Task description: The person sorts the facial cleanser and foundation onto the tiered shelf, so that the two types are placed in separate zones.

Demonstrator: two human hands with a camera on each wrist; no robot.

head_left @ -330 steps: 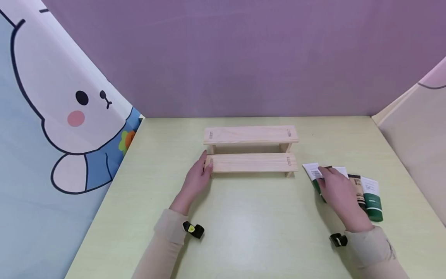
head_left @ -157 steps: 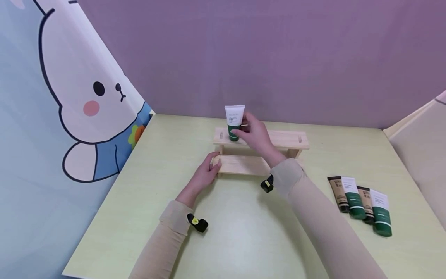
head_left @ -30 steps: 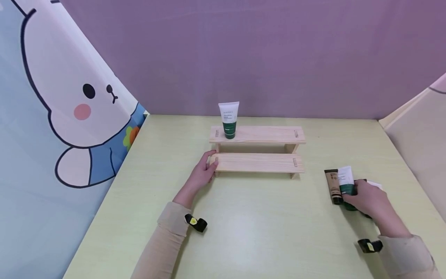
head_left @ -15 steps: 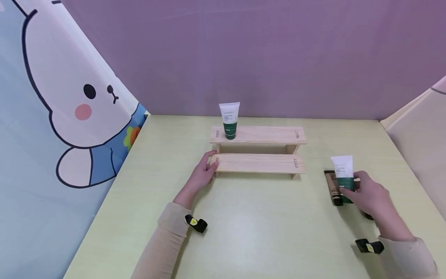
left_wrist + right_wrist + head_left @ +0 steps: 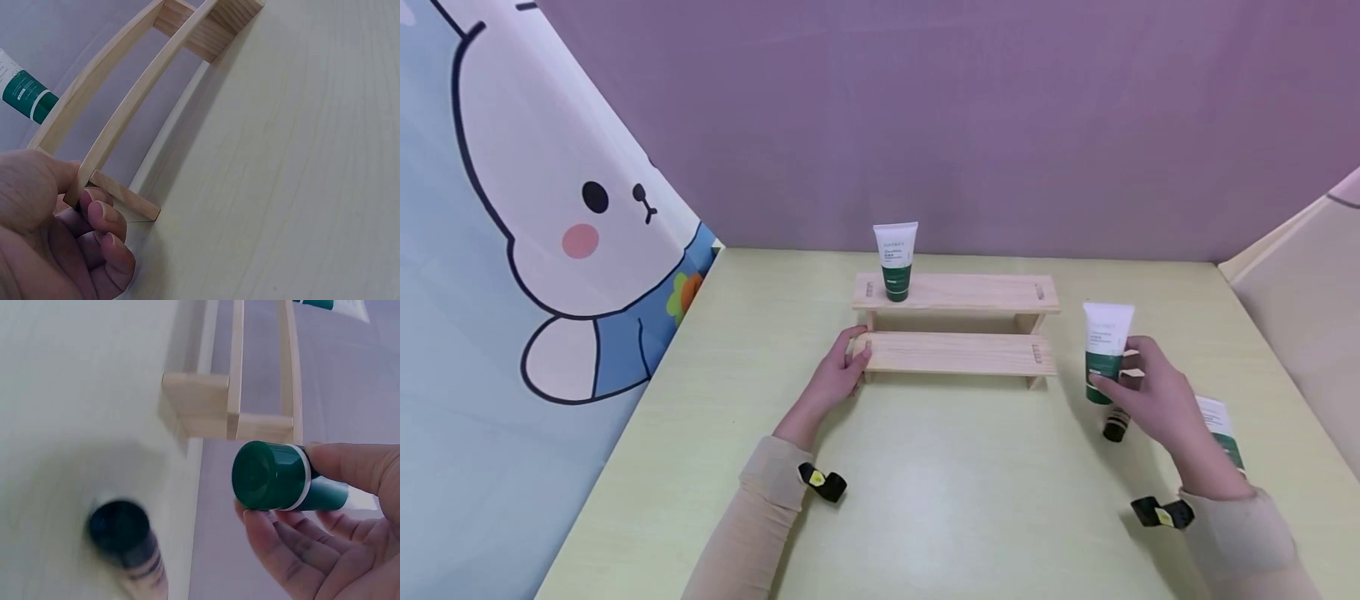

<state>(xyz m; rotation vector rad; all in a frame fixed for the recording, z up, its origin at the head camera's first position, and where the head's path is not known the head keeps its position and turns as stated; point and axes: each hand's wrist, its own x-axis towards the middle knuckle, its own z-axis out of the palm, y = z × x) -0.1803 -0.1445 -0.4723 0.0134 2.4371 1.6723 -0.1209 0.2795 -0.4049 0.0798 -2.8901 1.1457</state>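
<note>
A two-tier wooden rack point(image 5: 955, 353) stands mid-table. My left hand point(image 5: 831, 375) grips the left end of its lower board; in the left wrist view the thumb lies over the board point(image 5: 119, 125) and the fingers curl by the leg. On the upper board's left end a white-and-green squeeze tube point(image 5: 896, 260) stands upright on its cap. To the right of the rack, my right hand point(image 5: 1157, 396) holds a second white-and-green squeeze tube point(image 5: 1105, 350) above the table, cap down. Its green cap point(image 5: 256, 475) faces the right wrist camera, with thumb and fingers around the tube.
Below the right hand lies a brown tube with a black cap point(image 5: 1116, 425), mostly hidden. Another white-and-green tube point(image 5: 1222, 429) lies partly behind the right forearm. A purple backdrop point(image 5: 955, 125) rises along the table's rear edge.
One tube has come to stand on the upper board since the earliest frame. My right hand has lifted a second tube from the row and moved it left and up. The left hand keeps its place.
</note>
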